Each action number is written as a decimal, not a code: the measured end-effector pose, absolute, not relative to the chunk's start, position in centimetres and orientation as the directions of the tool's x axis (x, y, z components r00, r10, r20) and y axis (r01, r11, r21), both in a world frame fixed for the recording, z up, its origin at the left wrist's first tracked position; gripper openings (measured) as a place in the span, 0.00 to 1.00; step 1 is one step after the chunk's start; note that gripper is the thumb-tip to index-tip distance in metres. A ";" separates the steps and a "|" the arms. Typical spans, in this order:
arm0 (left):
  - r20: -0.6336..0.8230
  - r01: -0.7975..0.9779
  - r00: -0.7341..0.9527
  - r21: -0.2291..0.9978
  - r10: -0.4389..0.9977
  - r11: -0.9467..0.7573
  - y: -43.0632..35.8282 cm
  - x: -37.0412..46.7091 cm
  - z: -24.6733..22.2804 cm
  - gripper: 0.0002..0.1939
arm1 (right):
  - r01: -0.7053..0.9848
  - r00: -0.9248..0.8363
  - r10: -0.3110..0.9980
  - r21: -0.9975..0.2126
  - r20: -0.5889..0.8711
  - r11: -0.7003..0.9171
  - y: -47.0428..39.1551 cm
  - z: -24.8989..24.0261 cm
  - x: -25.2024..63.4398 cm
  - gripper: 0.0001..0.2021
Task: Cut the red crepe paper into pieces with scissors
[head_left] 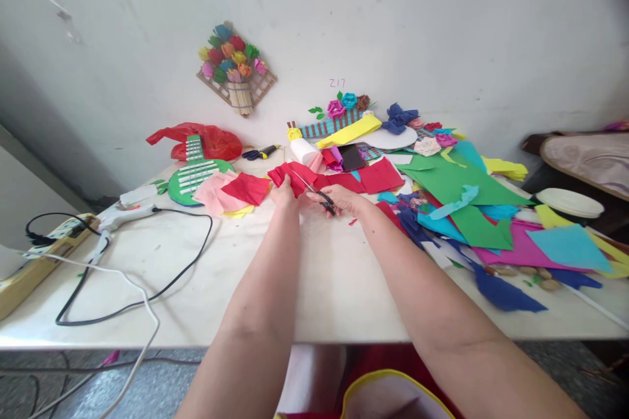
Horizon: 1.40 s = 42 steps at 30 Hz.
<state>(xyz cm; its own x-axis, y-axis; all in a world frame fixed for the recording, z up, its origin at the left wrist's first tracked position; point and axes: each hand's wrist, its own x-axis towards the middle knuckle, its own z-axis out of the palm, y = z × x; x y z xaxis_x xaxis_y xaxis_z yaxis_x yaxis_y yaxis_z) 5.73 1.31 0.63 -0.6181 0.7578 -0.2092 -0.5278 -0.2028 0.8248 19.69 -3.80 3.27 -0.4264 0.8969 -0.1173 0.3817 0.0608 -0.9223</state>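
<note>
My left hand (285, 194) is closed on a piece of red crepe paper (291, 173) over the middle of the table. A pair of scissors (324, 201) with black handles is in my right hand (343, 199), its blades pointing up and left at the red paper. Behind the scissors a strip of red paper (381, 177) stretches to the right. To the left of my left hand lie another red piece (244, 190) and a pink sheet (212, 191). A tiny red scrap (352, 222) rests just below my right hand.
A glue gun (128, 215) with a black cord and a power strip (44, 255) occupy the left side. Near the wall are a red plastic bag (216, 142), pliers (260, 152) and a green guitar-shaped craft (184, 182). Coloured paper, including a green sheet (472, 183), covers the right side.
</note>
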 end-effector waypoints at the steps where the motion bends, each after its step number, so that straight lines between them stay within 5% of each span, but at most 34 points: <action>1: -0.209 -0.521 -0.620 0.830 0.757 -0.197 1.3 5.7 0.6 0.08 | 0.380 -0.426 0.897 -0.923 -0.119 0.058 -3.8 3.3 19.7 0.24; 42: -0.226 -0.497 -0.654 0.848 0.722 -0.185 1.6 5.5 0.2 0.04 | 0.441 -0.403 0.912 -0.889 -0.073 0.124 -3.2 2.7 19.5 0.22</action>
